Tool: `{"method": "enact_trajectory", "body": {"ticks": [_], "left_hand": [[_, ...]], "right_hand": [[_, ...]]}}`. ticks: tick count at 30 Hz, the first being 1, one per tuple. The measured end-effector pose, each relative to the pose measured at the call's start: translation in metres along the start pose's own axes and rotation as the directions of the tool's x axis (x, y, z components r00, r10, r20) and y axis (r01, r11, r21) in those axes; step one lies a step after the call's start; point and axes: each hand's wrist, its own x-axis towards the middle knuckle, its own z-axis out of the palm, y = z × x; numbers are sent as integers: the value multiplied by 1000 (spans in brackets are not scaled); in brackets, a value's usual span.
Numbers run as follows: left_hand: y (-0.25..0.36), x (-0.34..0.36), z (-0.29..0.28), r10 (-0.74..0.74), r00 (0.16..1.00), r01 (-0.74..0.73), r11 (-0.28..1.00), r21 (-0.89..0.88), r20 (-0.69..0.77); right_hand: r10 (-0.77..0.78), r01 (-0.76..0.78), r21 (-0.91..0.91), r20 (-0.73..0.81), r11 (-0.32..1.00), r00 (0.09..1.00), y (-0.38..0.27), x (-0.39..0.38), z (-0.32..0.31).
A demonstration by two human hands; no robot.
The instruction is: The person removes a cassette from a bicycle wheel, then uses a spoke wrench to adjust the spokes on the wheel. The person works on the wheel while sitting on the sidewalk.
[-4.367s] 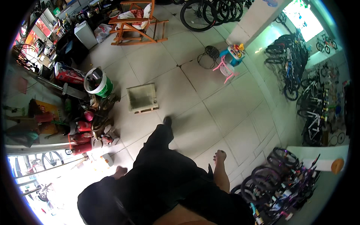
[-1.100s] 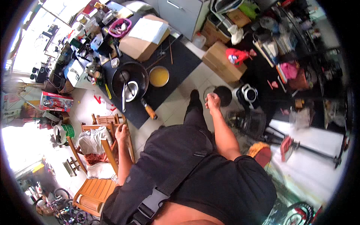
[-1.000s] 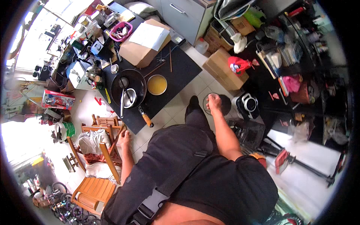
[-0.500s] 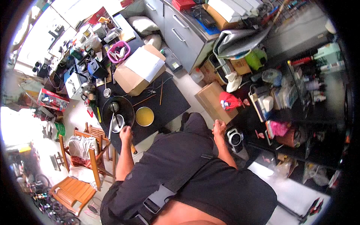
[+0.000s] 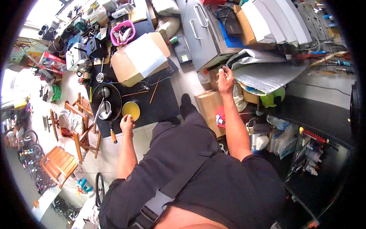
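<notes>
My left hand [image 5: 128,124] is closed, its fingers curled at the near rim of a bowl of yellow liquid [image 5: 131,111]. Whether it touches the rim or holds anything small, I cannot make out. Left of the bowl is a dark frying pan [image 5: 116,102] with a wooden handle; a small metal bowl [image 5: 104,110] and a ladle [image 5: 105,93] lie in it. Stretched out ahead, my right hand [image 5: 225,81] is closed, fingertips pinched beside the edge of a silver foil sheet [image 5: 267,78]. A small dark spot shows at those fingertips; what it is stays unclear.
An open cardboard box [image 5: 127,70] with white paper stands on the black table [image 5: 162,103], near thin sticks. A pink basket [image 5: 122,33] sits behind it. Grey cabinets [image 5: 194,36] rise ahead; a cardboard carton [image 5: 209,110] is on the floor. Wooden chairs [image 5: 59,163] stand left, dark shelves [image 5: 320,110] right.
My right hand has gone from beside my thigh forward to the foil sheet's edge. My left hand, earlier by the pan, is now at the yellow liquid's bowl. The whole view has shifted.
</notes>
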Motion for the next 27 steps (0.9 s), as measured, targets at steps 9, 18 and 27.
{"method": "enact_trajectory", "body": {"ticks": [9,18,27], "left_hand": [[-122,-49,-36,-409,888,357,901,-248,-209],[-52,-47,47,-468,857,398,867,-301,-215],[174,9,192,46,995,-55,992,-109,-83]], "right_hand": [[-179,211,-233,152,949,972,-38,72,26],[-281,334,-353,194,874,940,-100,200,56],[-210,309,-310,313,899,926,-101,244,68]]}}
